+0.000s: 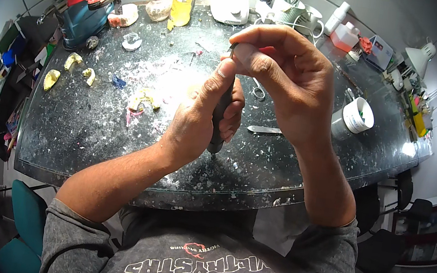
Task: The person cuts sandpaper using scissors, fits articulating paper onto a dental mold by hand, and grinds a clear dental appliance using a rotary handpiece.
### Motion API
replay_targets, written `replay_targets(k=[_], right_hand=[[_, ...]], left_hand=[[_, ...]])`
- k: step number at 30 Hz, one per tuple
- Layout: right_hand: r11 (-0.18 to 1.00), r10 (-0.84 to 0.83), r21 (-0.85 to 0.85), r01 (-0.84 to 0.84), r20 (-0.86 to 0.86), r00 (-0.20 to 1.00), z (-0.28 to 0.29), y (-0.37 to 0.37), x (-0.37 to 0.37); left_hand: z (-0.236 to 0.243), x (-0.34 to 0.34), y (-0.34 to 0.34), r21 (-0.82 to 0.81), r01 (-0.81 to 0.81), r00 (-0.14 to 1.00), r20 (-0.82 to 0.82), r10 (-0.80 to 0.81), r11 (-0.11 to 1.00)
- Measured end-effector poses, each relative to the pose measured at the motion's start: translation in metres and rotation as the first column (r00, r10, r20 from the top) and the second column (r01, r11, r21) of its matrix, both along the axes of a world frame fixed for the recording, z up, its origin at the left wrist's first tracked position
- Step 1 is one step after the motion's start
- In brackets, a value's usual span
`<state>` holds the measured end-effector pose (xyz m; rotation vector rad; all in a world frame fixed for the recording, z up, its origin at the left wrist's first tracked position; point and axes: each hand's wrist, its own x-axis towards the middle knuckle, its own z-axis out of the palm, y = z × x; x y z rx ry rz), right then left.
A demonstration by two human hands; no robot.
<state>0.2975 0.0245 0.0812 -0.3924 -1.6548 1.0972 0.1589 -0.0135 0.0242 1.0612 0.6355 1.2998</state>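
My left hand [204, 101] is wrapped around a slim dark handpiece [221, 112], which stands nearly upright above the bench. The left thumb points up along its upper end. At that upper end, my right hand [288, 76] pinches a small dark piece [233, 46] between thumb and forefinger. The fingers partly cover it, so its kind and whether it sits in the handpiece do not show. Below the right hand, a flat metal blade tool [264, 130] lies on the bench, with a ring-handled metal tool [259, 91] farther back.
The dark bench [88, 146] is strewn with white dust and scraps. Yellowish dental casts [73, 61] and a blue scrap [118, 82] lie left. A white cup [358, 116] stands right. Along the back are a pink-liquid bottle [345, 36] and a glass jar [159, 7].
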Motion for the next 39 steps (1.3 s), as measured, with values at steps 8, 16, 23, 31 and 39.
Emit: replay_targets(k=[8,16,23,31,39], right_hand=[[0.999,-0.037,0.011,0.036,0.033,0.999,0.0,0.001,0.002],[0.999,-0.019,-0.029,0.026,0.217,0.976,0.013,0.006,0.015],[0.995,0.038,-0.099,-0.015,0.231,0.972,0.017,0.01,0.018],[0.724,-0.411,0.689,0.037,0.388,0.825,0.022,0.018,0.02],[0.806,-0.348,0.568,-0.165,0.682,0.643,0.053,0.006,0.03]], left_hand=[[-0.001,0.002,0.001,0.003,-0.023,1.0,-0.013,0.023,1.0],[0.002,0.004,-0.002,-0.004,-0.021,0.999,-0.029,0.021,1.0],[0.002,0.003,-0.003,0.001,-0.04,0.997,-0.059,0.04,0.999],[0.002,0.001,-0.004,0.003,-0.009,0.996,-0.084,0.01,1.0],[-0.002,0.003,-0.007,0.076,0.034,0.995,-0.092,-0.027,0.997]])
